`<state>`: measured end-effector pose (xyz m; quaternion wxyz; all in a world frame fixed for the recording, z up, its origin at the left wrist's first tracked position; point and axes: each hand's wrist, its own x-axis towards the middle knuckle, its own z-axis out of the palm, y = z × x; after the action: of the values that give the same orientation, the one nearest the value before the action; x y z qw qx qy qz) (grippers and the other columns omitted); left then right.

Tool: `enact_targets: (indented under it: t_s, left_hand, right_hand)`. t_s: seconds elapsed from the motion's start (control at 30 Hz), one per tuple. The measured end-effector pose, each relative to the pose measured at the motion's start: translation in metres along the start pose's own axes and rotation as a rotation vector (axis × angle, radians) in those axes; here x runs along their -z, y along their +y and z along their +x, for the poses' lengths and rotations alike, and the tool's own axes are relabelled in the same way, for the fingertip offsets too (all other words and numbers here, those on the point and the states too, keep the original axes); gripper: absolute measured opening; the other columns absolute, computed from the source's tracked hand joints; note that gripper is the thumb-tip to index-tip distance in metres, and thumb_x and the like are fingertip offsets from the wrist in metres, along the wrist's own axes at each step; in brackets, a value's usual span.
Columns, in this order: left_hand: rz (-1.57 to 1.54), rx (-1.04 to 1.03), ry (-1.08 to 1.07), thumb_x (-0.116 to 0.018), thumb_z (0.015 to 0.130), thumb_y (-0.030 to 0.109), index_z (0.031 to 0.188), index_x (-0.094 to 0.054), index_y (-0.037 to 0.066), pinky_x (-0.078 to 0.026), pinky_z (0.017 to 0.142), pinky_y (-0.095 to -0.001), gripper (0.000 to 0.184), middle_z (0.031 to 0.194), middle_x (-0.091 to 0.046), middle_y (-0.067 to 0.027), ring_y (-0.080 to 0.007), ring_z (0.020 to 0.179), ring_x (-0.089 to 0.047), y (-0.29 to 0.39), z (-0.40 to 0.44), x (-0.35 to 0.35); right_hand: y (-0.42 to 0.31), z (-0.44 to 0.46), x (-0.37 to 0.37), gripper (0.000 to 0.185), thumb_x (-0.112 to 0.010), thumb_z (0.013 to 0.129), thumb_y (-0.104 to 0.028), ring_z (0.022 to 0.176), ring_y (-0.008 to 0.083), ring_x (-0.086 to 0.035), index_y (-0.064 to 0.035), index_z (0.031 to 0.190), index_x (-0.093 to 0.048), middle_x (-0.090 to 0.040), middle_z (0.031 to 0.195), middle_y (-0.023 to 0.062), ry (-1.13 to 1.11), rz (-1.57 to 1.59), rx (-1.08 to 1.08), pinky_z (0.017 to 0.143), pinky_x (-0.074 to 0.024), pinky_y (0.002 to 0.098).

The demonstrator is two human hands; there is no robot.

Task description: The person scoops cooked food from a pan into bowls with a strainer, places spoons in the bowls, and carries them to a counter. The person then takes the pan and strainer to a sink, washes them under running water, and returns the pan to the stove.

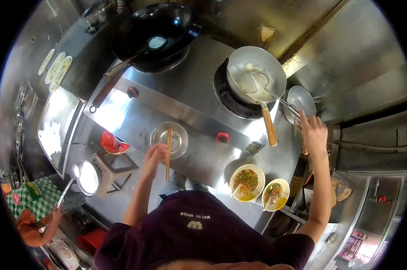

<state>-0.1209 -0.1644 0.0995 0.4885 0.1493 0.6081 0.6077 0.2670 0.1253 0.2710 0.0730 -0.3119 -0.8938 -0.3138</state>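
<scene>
My left hand (156, 154) is closed around a pair of wooden chopsticks (169, 157), held upright in view over the near side of a steel bowl (178, 130). At the right, my right hand (313, 130) grips the handle of a wire strainer (280, 97). The strainer's head rests inside a pot (275, 67) with a wooden handle, which holds cloudy, steaming-looking liquid on the right burner. Two pale bowls, one larger (257, 169) and one smaller (285, 184), stand at the counter's near edge with broth, chopped greens and a spoon in each.
A black wok (167, 27) sits on the left burner, its handle toward me. Another bowl (302, 99) stands right of the pot. Left are a stool (109, 173), a red bucket (115, 143) and a person in a checked apron (37, 198) holding a ladle-like utensil.
</scene>
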Motion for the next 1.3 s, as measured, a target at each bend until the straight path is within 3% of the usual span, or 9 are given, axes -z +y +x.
enact_targets:
  t_s: [0.13, 0.3, 0.43, 0.53, 0.67, 0.83, 1.13, 1.3]
  left_hand:
    - [0.006, 0.006, -0.032, -0.049, 0.087, 0.024, 0.093, -0.056, 0.008, -0.042, 0.067, -0.0217, 0.019, 0.078, -0.055, 0.0002, -0.0092, 0.072, -0.053, -0.002, 0.0, -0.005]
    - [-0.011, -0.019, -0.041, -0.049, 0.086, 0.024, 0.092, -0.056, 0.008, -0.042, 0.066, -0.0212, 0.018, 0.078, -0.055, 0.0007, -0.0087, 0.071, -0.053, -0.006, 0.001, -0.009]
    - [-0.002, -0.027, -0.04, -0.049, 0.087, 0.023, 0.092, -0.056, 0.007, -0.042, 0.066, -0.0211, 0.018, 0.078, -0.055, 0.0008, -0.0086, 0.072, -0.053, -0.006, -0.001, -0.01]
    - [0.041, -0.032, -0.034, -0.049, 0.087, 0.022, 0.093, -0.056, 0.006, -0.042, 0.067, -0.0209, 0.019, 0.079, -0.056, 0.0004, -0.0085, 0.072, -0.053, -0.003, -0.004, -0.009]
    - [0.052, -0.059, -0.019, -0.048, 0.087, 0.022, 0.096, -0.055, 0.005, -0.042, 0.068, -0.0205, 0.02, 0.081, -0.057, -0.0003, -0.0085, 0.073, -0.053, -0.001, -0.006, -0.003]
    - [0.1, -0.072, 0.003, -0.048, 0.088, 0.022, 0.098, -0.055, 0.005, -0.041, 0.068, -0.0199, 0.022, 0.081, -0.057, -0.0004, -0.0085, 0.073, -0.053, 0.005, -0.011, -0.003]
    - [0.138, -0.055, -0.065, -0.05, 0.086, 0.027, 0.091, -0.056, 0.007, -0.038, 0.062, -0.0177, 0.021, 0.076, -0.055, 0.0021, -0.0057, 0.069, -0.051, 0.007, -0.002, -0.019]
    - [0.127, -0.061, -0.05, -0.05, 0.086, 0.026, 0.092, -0.056, 0.006, -0.039, 0.063, -0.0184, 0.021, 0.077, -0.056, 0.0014, -0.0065, 0.069, -0.052, 0.004, -0.001, -0.018]
  right_hand:
    - [0.021, -0.014, 0.026, 0.049, -0.063, 0.066, -0.009, 0.063, 0.0173, -0.051, -0.0136, 0.114, -0.053, -0.045, 0.069, 0.0042, 0.01, -0.014, -0.009, 0.053, -0.0454, 0.0292]
    - [0.039, -0.024, 0.029, 0.044, -0.061, 0.072, -0.009, 0.065, 0.0221, -0.053, -0.0127, 0.115, -0.053, -0.05, 0.072, 0.0071, -0.035, 0.072, -0.187, 0.053, -0.0453, 0.0332]
    - [0.037, -0.008, 0.003, 0.04, -0.06, 0.075, -0.015, 0.068, 0.0249, -0.058, -0.0164, 0.115, -0.053, -0.056, 0.076, 0.008, 0.035, 0.132, -0.275, 0.057, -0.0473, 0.0343]
    - [0.03, 0.012, -0.031, 0.034, -0.061, 0.076, -0.02, 0.066, 0.0225, -0.059, -0.0178, 0.109, -0.056, -0.057, 0.075, 0.0058, 0.134, 0.123, -0.286, 0.053, -0.0489, 0.0326]
    - [0.017, 0.023, -0.05, 0.033, -0.058, 0.077, -0.024, 0.068, 0.0269, -0.06, -0.0166, 0.109, -0.055, -0.059, 0.078, 0.0084, 0.006, 0.198, -0.382, 0.055, -0.0489, 0.0367]
    - [0.009, 0.006, -0.022, 0.031, -0.056, 0.078, -0.026, 0.071, 0.0349, -0.059, -0.0144, 0.106, -0.056, -0.062, 0.077, 0.0143, -0.306, 0.334, -0.558, 0.061, -0.047, 0.0439]
    - [-0.002, -0.01, 0.043, 0.025, -0.058, 0.075, -0.019, 0.073, 0.0371, -0.057, -0.0078, 0.096, -0.06, -0.059, 0.073, 0.0189, -0.346, 0.753, -0.603, 0.064, -0.0434, 0.0421]
    - [-0.009, -0.005, 0.04, 0.03, -0.058, 0.074, -0.019, 0.066, 0.0341, -0.058, -0.0084, 0.102, -0.06, -0.059, 0.07, 0.017, -0.169, 0.797, -0.62, 0.06, -0.0439, 0.0401]
